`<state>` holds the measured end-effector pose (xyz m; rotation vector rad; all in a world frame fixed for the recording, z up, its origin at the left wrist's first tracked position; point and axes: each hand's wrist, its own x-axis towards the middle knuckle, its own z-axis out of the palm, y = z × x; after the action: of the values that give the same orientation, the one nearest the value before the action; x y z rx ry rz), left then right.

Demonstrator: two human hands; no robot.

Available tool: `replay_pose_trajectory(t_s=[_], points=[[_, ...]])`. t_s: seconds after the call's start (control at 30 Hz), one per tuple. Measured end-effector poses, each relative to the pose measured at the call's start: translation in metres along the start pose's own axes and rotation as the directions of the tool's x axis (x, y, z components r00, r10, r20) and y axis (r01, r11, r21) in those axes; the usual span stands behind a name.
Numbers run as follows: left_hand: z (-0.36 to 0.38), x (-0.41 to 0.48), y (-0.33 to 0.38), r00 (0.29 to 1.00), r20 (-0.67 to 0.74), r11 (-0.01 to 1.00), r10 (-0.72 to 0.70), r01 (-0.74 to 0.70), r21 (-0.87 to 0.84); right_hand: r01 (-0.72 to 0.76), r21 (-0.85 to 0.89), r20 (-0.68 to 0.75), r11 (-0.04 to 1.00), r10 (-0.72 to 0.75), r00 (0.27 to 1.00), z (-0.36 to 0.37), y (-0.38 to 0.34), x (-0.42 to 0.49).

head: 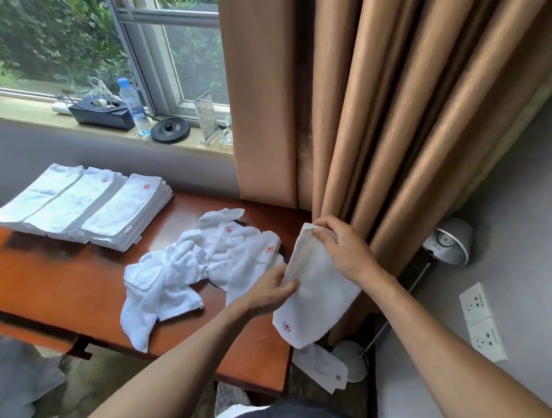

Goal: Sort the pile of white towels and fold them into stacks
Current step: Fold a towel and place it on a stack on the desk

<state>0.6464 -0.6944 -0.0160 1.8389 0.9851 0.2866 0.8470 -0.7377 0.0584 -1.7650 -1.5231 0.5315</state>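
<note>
White terry towel [318, 288], red flower emblem: your right hand [342, 248] pinches top corner; left hand [268, 293] grips side edge below right fingers.

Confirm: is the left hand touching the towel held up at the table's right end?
Touching. The head view shows the left hand with its fingers curled onto the left edge of the held towel. The right hand pinches its top corner.

Three neat folded stacks [80, 206] at the back, crumpled towel pile [189, 268] in front, one red-flower towel [318, 288] held up, doubled over.
</note>
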Motion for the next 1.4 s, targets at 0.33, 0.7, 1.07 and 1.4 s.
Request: replay_pose_trajectory(t_s=[0.33,0.7,1.07,1.4], points=[[-0.003,0.012,0.014,0.973,-0.099,0.973,0.206,-0.194,0.121,0.028,-0.084,0.184,0.996,-0.012,0.983,0.009,0.02,-0.005],[-0.044,-0.002,-0.003,0.985,-0.133,0.9,0.113,-0.045,0.433,0.046,-0.277,0.287,0.96,0.036,0.957,0.031,0.024,-0.001],[-0.04,0.005,0.02,0.94,-0.178,0.802,0.291,-0.138,0.581,0.046,-0.118,0.389,0.992,0.003,0.921,0.055,0.013,-0.012],[-0.063,-0.004,0.001,0.937,-0.324,0.974,0.129,-0.058,0.22,-0.08,-0.107,0.387,0.991,0.116,0.915,0.055,0.035,-0.021]])
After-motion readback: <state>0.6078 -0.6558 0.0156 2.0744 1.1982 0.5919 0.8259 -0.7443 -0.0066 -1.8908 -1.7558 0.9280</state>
